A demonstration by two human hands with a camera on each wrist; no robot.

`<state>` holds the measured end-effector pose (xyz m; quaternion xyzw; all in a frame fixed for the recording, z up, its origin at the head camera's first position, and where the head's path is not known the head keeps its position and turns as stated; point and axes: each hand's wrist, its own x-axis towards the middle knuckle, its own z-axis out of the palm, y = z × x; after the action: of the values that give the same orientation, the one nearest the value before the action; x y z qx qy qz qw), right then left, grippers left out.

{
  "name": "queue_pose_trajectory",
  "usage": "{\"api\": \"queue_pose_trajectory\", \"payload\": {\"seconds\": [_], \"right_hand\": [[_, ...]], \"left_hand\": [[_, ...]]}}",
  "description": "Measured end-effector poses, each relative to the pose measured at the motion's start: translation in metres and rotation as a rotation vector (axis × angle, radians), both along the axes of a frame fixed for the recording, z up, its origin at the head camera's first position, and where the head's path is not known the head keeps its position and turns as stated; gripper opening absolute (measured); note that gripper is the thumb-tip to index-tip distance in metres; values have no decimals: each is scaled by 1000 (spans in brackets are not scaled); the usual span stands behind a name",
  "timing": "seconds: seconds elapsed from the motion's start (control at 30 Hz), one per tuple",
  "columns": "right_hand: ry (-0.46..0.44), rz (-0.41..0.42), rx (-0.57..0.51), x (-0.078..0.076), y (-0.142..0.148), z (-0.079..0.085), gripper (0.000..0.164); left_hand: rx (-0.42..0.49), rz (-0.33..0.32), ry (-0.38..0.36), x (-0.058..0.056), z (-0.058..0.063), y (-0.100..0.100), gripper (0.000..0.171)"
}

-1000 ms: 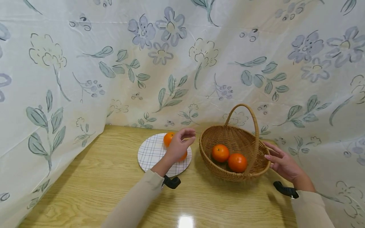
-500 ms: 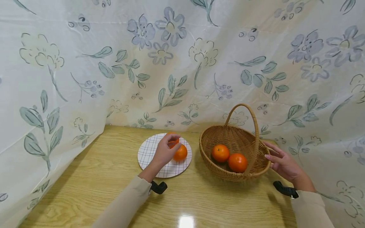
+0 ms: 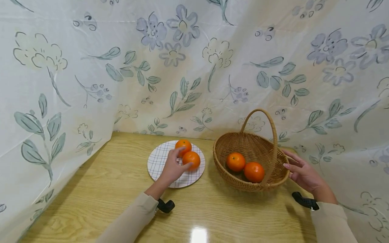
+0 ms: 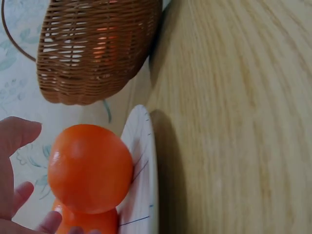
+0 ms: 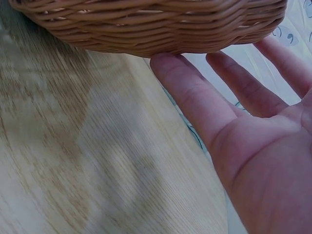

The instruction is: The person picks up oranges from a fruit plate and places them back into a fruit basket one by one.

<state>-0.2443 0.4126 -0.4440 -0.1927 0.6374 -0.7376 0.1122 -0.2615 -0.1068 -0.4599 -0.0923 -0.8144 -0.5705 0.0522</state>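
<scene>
Two oranges lie on a round white plate (image 3: 158,165) with a grid of dark lines. My left hand (image 3: 172,168) is at the front orange (image 3: 192,160), thumb and fingers spread apart. In the left wrist view a gap shows between the thumb and the nearer orange (image 4: 90,168). Fingers partly cover the rear orange (image 3: 183,147). To the right stands a wicker basket (image 3: 231,143) with a tall handle, holding a left orange (image 3: 235,161) and a right orange (image 3: 254,172). My right hand (image 3: 305,173) touches the basket's right rim with fairly straight fingers (image 5: 190,92).
The plate and basket stand side by side on a wooden table (image 3: 100,195), with a narrow gap between them. A floral cloth (image 3: 170,87) hangs behind the table and along both sides. The basket's handle (image 3: 272,128) arches above its right part.
My left hand has moved left and back over the plate, then lowered towards the front orange with its fingers spreading. The right hand keeps its place at the basket.
</scene>
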Motion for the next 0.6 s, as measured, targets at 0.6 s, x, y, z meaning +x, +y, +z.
{"api": "queue_pose_trajectory", "payload": {"seconds": [0.6], "right_hand": [[-17,-6,3,1,0,1,65]], "left_hand": [[46,-4,-27,-3,-16,12,69]]}}
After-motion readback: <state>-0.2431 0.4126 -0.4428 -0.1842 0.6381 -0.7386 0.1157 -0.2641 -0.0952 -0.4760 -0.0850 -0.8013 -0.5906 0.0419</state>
